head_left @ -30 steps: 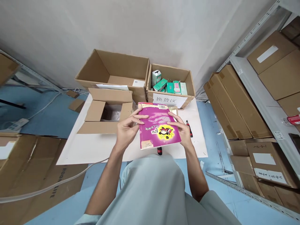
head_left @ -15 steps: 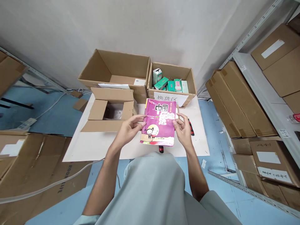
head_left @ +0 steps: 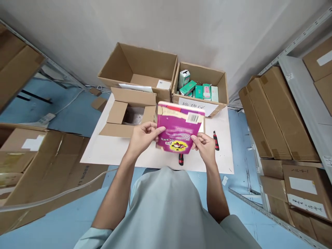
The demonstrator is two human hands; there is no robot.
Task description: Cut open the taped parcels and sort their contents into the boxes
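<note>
Between both hands I hold a purple book (head_left: 178, 129) above the white table (head_left: 116, 152). Its back cover faces me upside down, with a barcode at the top edge. My left hand (head_left: 144, 138) pinches the left edge, thumb on the cover. On the right edge, my right hand (head_left: 203, 145) grips with thumb in front and fingers behind. Under the book's lower edge a red and black box cutter (head_left: 181, 159) shows in part. Another red and black cutter (head_left: 216, 141) lies right of my right hand. An open small carton (head_left: 116, 112) stands beyond my left hand.
At the back stand a large open cardboard box (head_left: 137, 64) and a smaller box (head_left: 220, 86) with several green packages (head_left: 199, 92) inside. Stacked cartons (head_left: 280, 114) and metal shelving rise on the right. More boxes (head_left: 64, 166) and a pale hose (head_left: 64, 193) are on the left.
The book has been turned over: its front cover faced me before, and now the back cover does. Both hands still hold its sides. The camera view has shifted slightly.
</note>
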